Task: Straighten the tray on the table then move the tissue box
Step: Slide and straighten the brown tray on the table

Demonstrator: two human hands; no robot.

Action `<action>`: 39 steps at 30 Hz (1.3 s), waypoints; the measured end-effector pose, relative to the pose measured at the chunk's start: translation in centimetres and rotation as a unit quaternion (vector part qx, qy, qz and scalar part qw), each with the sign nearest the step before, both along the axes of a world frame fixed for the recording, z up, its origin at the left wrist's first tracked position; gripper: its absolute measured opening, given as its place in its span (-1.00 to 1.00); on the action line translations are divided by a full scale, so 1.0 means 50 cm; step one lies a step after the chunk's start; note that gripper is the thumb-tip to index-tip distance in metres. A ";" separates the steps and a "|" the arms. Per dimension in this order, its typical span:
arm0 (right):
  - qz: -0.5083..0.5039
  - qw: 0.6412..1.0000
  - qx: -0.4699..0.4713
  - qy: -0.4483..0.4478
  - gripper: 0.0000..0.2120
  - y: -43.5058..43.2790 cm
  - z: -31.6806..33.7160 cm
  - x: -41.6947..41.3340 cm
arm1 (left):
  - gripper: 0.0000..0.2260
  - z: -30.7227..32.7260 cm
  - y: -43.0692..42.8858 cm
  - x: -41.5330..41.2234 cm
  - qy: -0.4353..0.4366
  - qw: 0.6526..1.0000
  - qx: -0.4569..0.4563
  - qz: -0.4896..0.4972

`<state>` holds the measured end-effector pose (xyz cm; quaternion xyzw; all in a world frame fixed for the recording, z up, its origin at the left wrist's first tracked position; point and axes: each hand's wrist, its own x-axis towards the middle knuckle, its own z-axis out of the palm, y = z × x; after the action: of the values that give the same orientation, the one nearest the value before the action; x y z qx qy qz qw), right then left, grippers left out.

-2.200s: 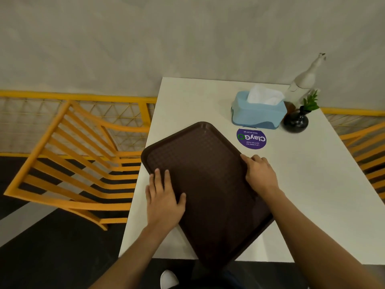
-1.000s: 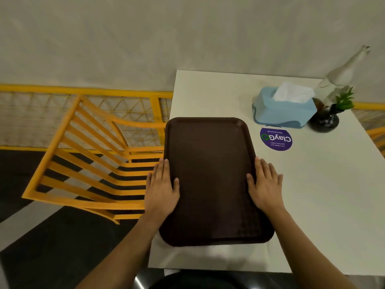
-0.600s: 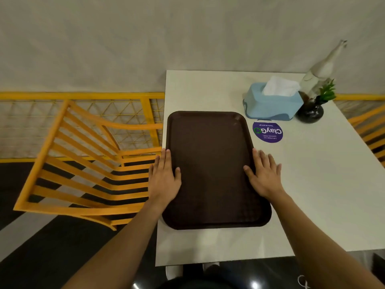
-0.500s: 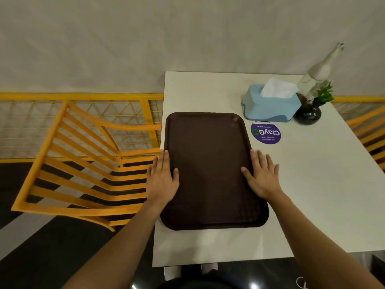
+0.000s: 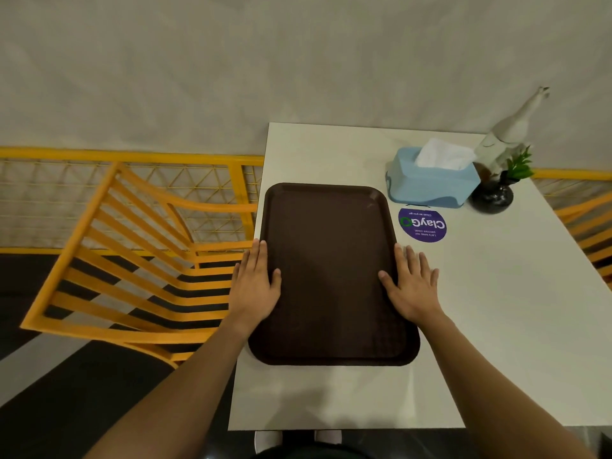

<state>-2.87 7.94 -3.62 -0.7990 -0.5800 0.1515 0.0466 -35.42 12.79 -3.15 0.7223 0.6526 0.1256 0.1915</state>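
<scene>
1. Table: white, pushed against the wall; yellow chair at its left side.
2. Tray: dark brown, flat on the table by the left edge, long sides square with that edge.
3. Left hand: open, fingers straight, flat over the tray's left rim (thumb on the tray floor).
4. Right hand: open, palm down across the right rim, fingers spread onto the table.
5. Box: light blue, tissue sticking up, near the tray's far right corner, apart from it.
6. Sticker: purple, round, between box and right hand.
7. Vase: dark, just right of the box.
</scene>
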 end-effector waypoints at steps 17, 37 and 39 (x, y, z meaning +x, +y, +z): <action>-0.001 1.000 0.007 0.000 -0.29 -0.027 -0.021 0.000 | -0.37 -0.010 -0.032 -0.007 0.001 1.000 -0.001 0.009; -0.077 0.977 0.141 0.142 -0.38 -0.036 0.093 0.057 | -0.43 0.098 -0.010 0.067 -0.124 0.990 0.061 -0.025; -0.084 0.969 0.182 0.143 -0.42 -0.019 0.112 0.092 | -0.43 0.115 0.008 0.117 -0.149 0.986 0.063 -0.039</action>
<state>1.74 6.97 1.95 -0.7927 -0.5163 0.1516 0.2866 -29.57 13.19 2.63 0.7309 0.5792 0.2648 0.2454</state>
